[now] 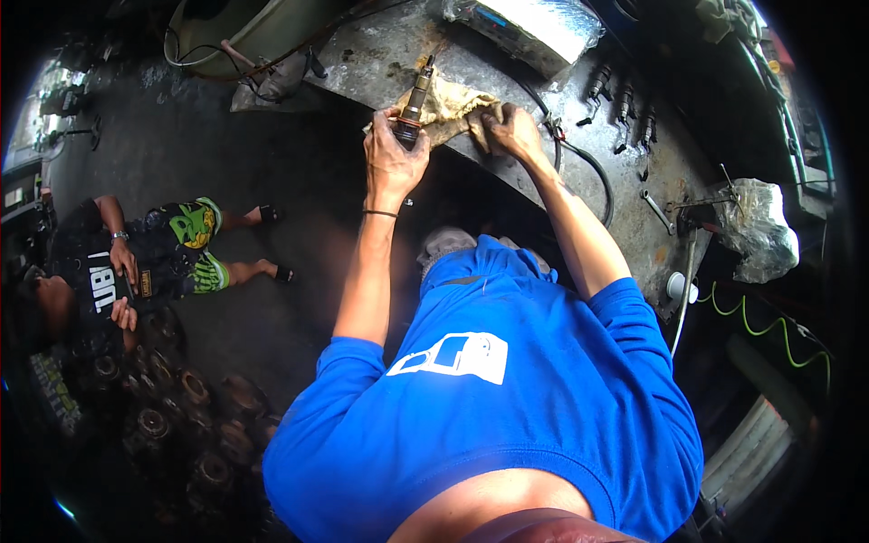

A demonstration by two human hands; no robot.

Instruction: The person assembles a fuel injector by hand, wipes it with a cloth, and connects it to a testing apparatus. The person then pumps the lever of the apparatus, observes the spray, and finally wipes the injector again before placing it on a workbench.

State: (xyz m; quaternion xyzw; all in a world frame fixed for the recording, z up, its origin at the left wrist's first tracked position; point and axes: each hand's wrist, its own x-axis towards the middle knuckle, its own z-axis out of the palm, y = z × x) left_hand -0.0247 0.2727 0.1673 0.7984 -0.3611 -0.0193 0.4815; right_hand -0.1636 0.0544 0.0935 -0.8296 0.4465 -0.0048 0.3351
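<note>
My left hand (394,167) is closed around the lower, dark end of a fuel injector (418,95), whose narrow tip points away from me. Behind and beside the injector a dirty yellowish rag (457,101) is bunched up, partly hidden by my left hand. My right hand (514,134) grips the rag's right end with curled fingers. Both hands are at the near edge of a stained metal workbench (376,54). Three similar dark injectors (625,104) lie in a row farther right on the bench.
Right of my hands are a black cable (593,167), a wrench (658,212) and a plastic-wrapped thing (765,231). A plastic-covered box (534,32) stands at the back. A pale tub (262,41) is far left. Another person (118,262) and piled metal parts (195,389) are at left.
</note>
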